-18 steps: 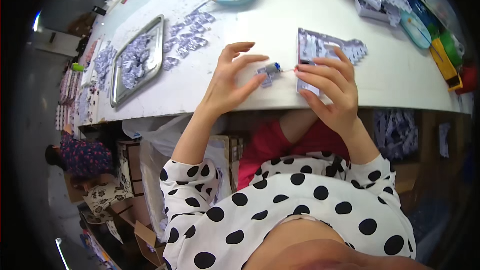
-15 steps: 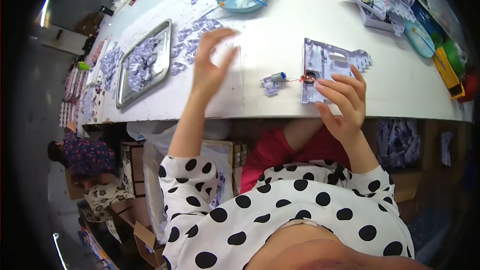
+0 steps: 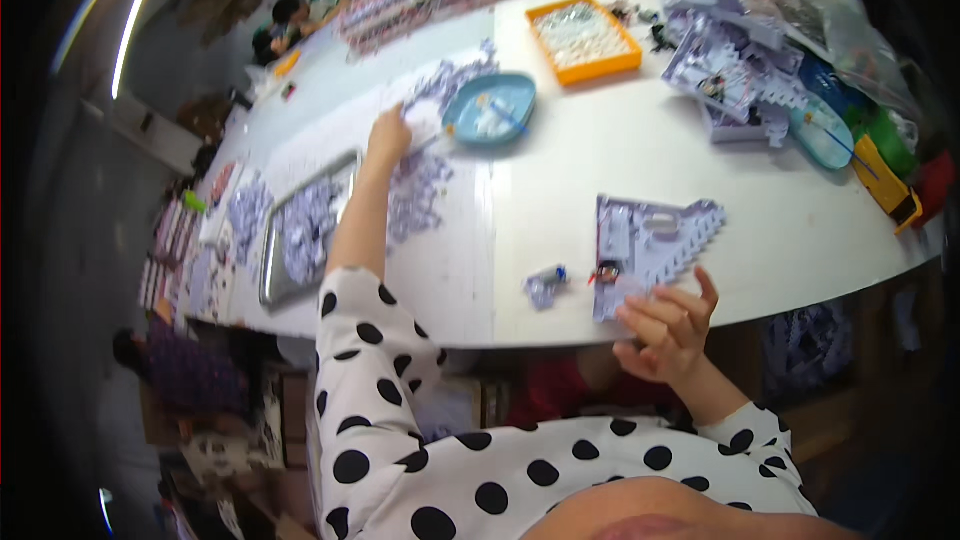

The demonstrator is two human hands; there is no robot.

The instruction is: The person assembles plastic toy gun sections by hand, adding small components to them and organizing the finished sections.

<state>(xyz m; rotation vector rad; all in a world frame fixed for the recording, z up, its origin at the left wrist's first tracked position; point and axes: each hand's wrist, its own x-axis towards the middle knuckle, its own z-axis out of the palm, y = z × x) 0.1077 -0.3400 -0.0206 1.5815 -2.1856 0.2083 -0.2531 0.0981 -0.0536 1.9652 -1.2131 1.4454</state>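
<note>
Left hand [image 3: 390, 137], grip unclear, is well left of the lavender stepped-edge housing [image 3: 648, 243]; right hand [image 3: 665, 332], loosely unclenched, by its near edge.

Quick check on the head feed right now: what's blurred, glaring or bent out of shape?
Head view: the left hand and the motor are smeared, fine detail lost; head view: a light tube at upper left glares white; head view: the fisheye bows the front edge of the table and the corners go black; head view: dim under the table, contents hard to read.
</note>
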